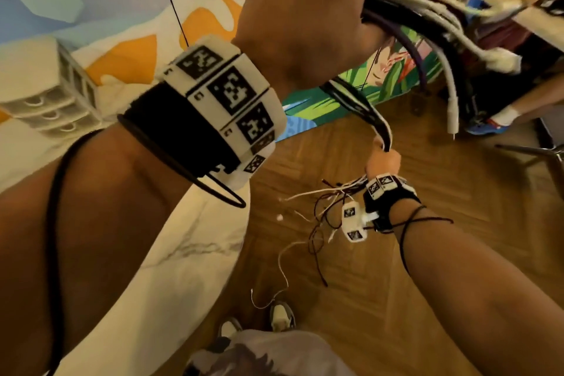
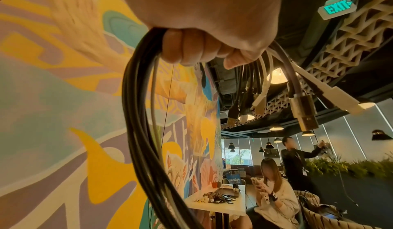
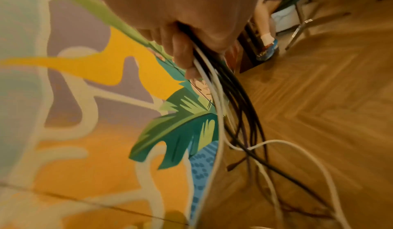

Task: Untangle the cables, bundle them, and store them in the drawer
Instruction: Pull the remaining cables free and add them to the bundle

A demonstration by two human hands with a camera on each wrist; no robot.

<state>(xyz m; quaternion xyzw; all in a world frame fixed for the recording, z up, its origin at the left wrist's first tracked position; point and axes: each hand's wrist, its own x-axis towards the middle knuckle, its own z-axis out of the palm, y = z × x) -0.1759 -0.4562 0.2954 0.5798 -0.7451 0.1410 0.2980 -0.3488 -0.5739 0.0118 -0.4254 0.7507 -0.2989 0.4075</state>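
My left hand point(image 1: 305, 18) is raised close to the head camera, fist closed round a bundle of black, white and purple cables point(image 1: 427, 24). Their plugs point(image 2: 304, 113) stick out past the fingers point(image 2: 182, 51), and a long loop point(image 2: 138, 115) hangs below the fist. Lower down, my right hand point(image 1: 383, 162) grips the same strands point(image 3: 219, 98) in its curled fingers point(image 3: 182, 54). Thin loose ends point(image 1: 317, 217) dangle under it over the floor. A small white drawer unit point(image 1: 45, 94) stands on the table at the left.
A white marble-look table point(image 1: 183, 253) runs along my left side. A painted mural wall point(image 1: 390, 76) stands ahead. On the wooden floor point(image 1: 427, 253) are a seated person's blue shoe point(image 1: 488, 127) and a chair leg point(image 1: 534, 152).
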